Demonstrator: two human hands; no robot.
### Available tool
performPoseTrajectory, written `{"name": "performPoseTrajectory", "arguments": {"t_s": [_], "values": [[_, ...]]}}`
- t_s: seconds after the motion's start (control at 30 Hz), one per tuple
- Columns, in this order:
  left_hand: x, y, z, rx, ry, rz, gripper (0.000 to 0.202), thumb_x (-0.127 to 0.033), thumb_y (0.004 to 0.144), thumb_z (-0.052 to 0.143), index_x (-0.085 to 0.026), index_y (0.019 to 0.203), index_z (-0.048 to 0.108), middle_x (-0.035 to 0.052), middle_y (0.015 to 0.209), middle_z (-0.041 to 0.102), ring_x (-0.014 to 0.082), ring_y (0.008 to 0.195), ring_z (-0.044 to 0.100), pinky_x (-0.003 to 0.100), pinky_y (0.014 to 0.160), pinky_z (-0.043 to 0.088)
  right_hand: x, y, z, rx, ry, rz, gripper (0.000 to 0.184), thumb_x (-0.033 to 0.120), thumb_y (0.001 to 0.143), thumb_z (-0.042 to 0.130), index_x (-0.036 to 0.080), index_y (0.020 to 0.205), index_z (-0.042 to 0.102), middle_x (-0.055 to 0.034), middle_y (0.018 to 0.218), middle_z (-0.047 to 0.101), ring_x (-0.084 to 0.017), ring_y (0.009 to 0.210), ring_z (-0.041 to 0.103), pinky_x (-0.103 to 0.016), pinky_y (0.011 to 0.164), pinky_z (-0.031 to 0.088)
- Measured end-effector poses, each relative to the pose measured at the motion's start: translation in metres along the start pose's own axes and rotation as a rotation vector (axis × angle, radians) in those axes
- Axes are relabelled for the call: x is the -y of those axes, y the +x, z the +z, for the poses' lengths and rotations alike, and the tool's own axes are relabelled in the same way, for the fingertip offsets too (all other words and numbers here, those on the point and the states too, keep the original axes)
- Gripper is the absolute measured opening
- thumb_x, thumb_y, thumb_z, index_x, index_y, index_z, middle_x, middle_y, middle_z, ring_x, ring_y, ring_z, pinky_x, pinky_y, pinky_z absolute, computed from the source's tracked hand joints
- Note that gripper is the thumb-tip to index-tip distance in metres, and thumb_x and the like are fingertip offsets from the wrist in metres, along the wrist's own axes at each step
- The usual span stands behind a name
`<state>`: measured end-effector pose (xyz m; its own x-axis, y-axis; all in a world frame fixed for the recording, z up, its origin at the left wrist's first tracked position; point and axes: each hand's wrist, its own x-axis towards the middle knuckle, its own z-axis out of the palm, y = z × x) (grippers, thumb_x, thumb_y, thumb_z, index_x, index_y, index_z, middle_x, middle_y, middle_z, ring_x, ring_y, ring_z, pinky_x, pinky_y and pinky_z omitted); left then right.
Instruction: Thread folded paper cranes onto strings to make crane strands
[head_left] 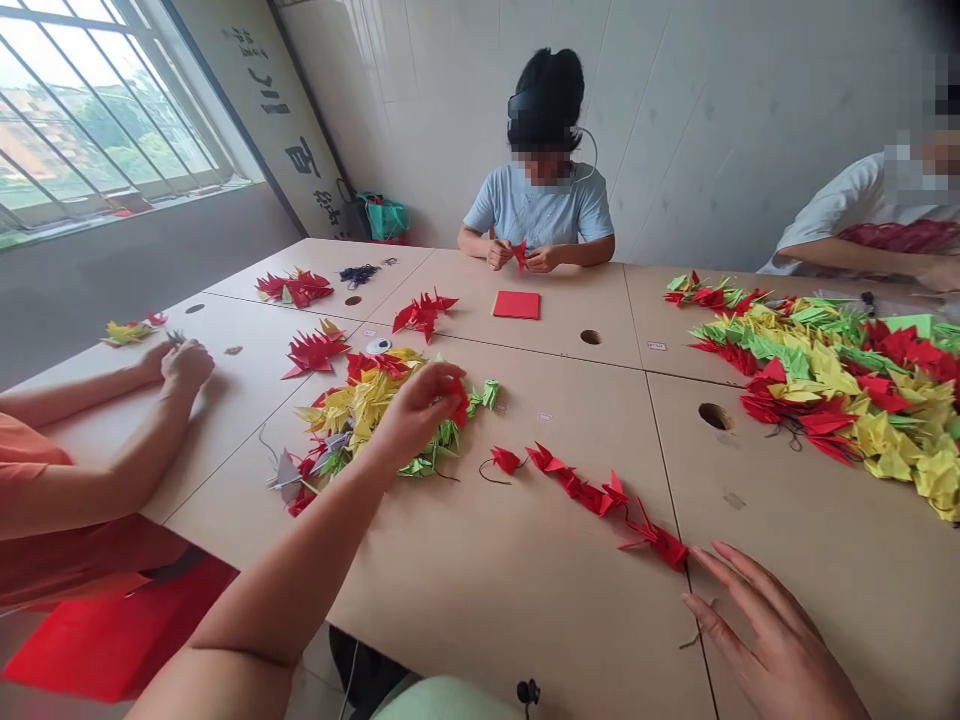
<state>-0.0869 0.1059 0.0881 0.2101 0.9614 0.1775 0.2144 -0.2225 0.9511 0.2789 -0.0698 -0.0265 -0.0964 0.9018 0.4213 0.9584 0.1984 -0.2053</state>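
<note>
Around a wide counter, people are folding paper cranes. The wearer's left hand is reaching into a mixed crane pile, fingers closing on a red crane. The right hand is resting spread and empty just beside the near end of a strung chain of red cranes, lying right of the pile.

A stack of red paper squares lies on the far part of the table, just in front of a person in a light blue shirt. Right of the stack spreads a large heap of red, yellow and green paper cranes. Left of it, a roll of tape. Far left, a barred window.
</note>
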Motion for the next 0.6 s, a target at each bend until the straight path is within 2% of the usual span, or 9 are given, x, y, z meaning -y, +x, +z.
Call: {"name": "performPoseTrajectory", "arguments": {"t_s": [0.07, 0.17, 0.23, 0.3, 0.33, 0.47, 0.6], "values": [[0.007, -0.018, 0.018, 0.034, 0.085, -0.033, 0.024, -0.017, 0.079, 0.043, -0.020, 0.102, 0.050, -0.0031, 0.072, 0.052, 0.0095, 0.063, 0.054, 0.020, 0.055, 0.044, 0.003, -0.009, 0.000, 0.027, -0.019, 0.037, 0.046, 0.055, 0.088, 0.037, 0.024, 0.120, 0.051, -0.0095, 0.121, 0.054, -0.027, 0.102, 0.058, -0.042, 0.076, 0.051], [0.030, -0.040, 0.040, 0.153, 0.463, -0.017, 0.024, -0.015, 0.078, 0.040, -0.020, 0.098, 0.053, -0.0027, 0.069, 0.054, 0.0107, 0.060, 0.051, 0.022, 0.057, 0.042, 0.013, -0.022, -0.004, 0.008, 0.016, 0.100, 0.041, 0.049, 0.088, 0.041, 0.023, 0.119, 0.051, -0.0097, 0.124, 0.051, -0.026, 0.104, 0.057, -0.039, 0.077, 0.051], [0.045, -0.047, 0.048, 0.191, 0.703, -0.045, 0.026, -0.022, 0.080, 0.045, -0.020, 0.104, 0.053, 0.0021, 0.084, 0.060, 0.0134, 0.065, 0.055, 0.025, 0.060, 0.043, 0.018, -0.028, -0.009, -0.042, 0.058, 0.107, 0.031, 0.041, 0.088, 0.046, 0.022, 0.112, 0.054, -0.0090, 0.117, 0.054, -0.023, 0.101, 0.057, -0.037, 0.081, 0.049], [0.054, -0.048, 0.051, 0.215, 0.872, -0.113, 0.028, -0.030, 0.081, 0.047, -0.020, 0.107, 0.054, 0.0066, 0.099, 0.061, 0.0164, 0.071, 0.059, 0.026, 0.061, 0.043, 0.022, -0.032, -0.014, -0.070, 0.096, 0.081, 0.021, 0.031, 0.088, 0.048, 0.022, 0.105, 0.058, -0.0076, 0.106, 0.057, -0.021, 0.096, 0.057, -0.037, 0.083, 0.048], [0.057, -0.046, 0.051, 0.233, 0.922, -0.124, 0.028, -0.033, 0.083, 0.045, -0.021, 0.106, 0.055, 0.0069, 0.101, 0.060, 0.0171, 0.073, 0.059, 0.026, 0.061, 0.042, 0.022, -0.033, -0.015, -0.055, 0.112, 0.063, 0.020, 0.028, 0.088, 0.048, 0.022, 0.104, 0.059, -0.0071, 0.102, 0.058, -0.021, 0.095, 0.057, -0.036, 0.082, 0.048], [0.061, -0.034, 0.050, 0.303, 0.986, -0.117, 0.027, -0.034, 0.086, 0.038, -0.022, 0.085, 0.061, 0.0038, 0.092, 0.057, 0.0157, 0.069, 0.058, 0.024, 0.054, 0.036, 0.023, -0.034, -0.013, 0.108, 0.170, 0.037, 0.024, 0.018, 0.089, 0.045, 0.021, 0.108, 0.060, -0.0067, 0.097, 0.060, -0.018, 0.091, 0.057, -0.031, 0.075, 0.051], [0.058, -0.025, 0.052, 0.286, 0.828, -0.112, 0.025, -0.035, 0.084, 0.041, -0.021, 0.077, 0.060, 0.0025, 0.089, 0.058, 0.0148, 0.069, 0.056, 0.023, 0.055, 0.034, 0.025, -0.030, -0.006, 0.125, 0.226, 0.115, 0.022, 0.019, 0.090, 0.044, 0.020, 0.099, 0.064, -0.0068, 0.090, 0.061, -0.018, 0.084, 0.059, -0.031, 0.072, 0.052]]}}
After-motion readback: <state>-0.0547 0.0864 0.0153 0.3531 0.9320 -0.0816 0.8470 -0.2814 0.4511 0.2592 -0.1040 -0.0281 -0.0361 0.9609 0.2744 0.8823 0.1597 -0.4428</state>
